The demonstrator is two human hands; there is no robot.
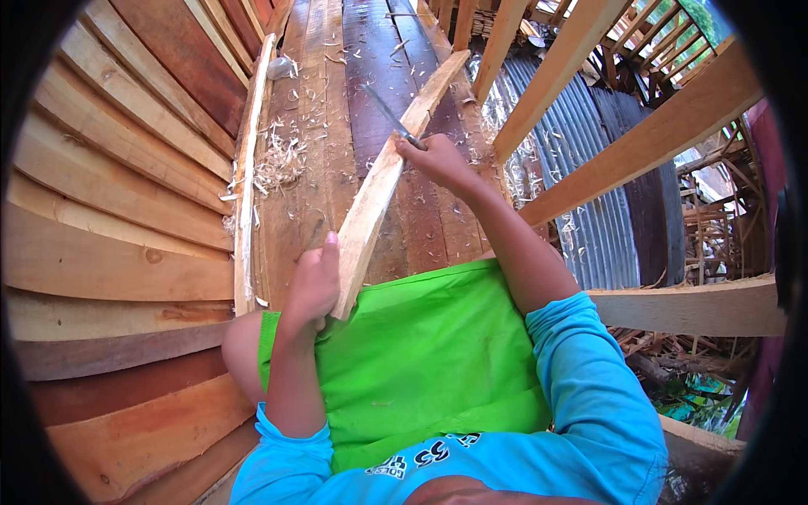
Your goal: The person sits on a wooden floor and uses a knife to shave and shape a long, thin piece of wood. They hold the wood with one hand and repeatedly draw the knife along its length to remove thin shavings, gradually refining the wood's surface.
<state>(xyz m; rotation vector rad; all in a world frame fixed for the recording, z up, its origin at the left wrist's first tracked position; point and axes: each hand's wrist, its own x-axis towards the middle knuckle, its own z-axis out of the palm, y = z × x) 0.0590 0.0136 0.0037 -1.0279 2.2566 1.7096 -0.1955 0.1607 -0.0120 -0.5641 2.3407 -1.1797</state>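
A long pale wooden board [376,199] slants away from my lap, its near end over the green cloth [421,353] and its far end toward the railing. My left hand [315,284] grips the board's left edge near its close end, thumb pointing up along it. Farther out, my right hand [438,160] is closed around the handle of a knife [390,112]. The knife's thin blade points away to the left and lies across the board's edge. Most of the handle is hidden in my fist.
Curled wood shavings [279,160] litter the plank floor [290,236]. A plank wall [126,202] rises on the left, with a narrow pale strip of wood [247,181] along its foot. On the right stand wooden railing posts [539,80], with corrugated metal sheets [593,202] beyond.
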